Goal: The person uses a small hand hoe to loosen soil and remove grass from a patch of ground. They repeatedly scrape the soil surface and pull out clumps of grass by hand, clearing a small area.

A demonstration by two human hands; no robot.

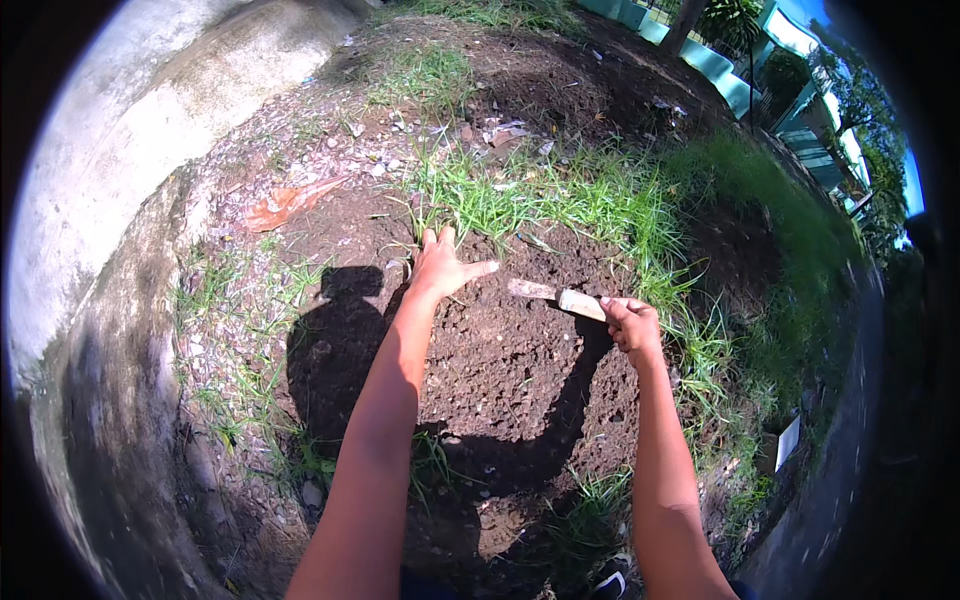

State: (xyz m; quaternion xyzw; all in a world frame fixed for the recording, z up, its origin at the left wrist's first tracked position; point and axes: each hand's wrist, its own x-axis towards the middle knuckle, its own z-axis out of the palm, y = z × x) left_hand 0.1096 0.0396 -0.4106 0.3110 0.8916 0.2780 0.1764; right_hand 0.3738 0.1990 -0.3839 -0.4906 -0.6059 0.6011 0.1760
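Note:
My left hand (444, 266) reaches to the near edge of a clump of green grass (480, 196), thumb spread to the right and fingertips at the base of the blades. Whether its fingers grip any blades cannot be made out. In my right hand (634, 326) is the handle of a short hand tool (581, 304), whose flat, soil-stained end points left towards my left thumb. The tool is over bare, crumbly brown soil (502, 367). Shadows of my head and arms fall across this soil.
A pale concrete surface (187, 97) curves along the left. Near it lies an orange-brown scrap (289, 204) among stones and litter. More grass (697, 360) borders the soil on the right, with a pale box-like object (784, 442) beyond. A turquoise wall (720, 71) stands at the upper right.

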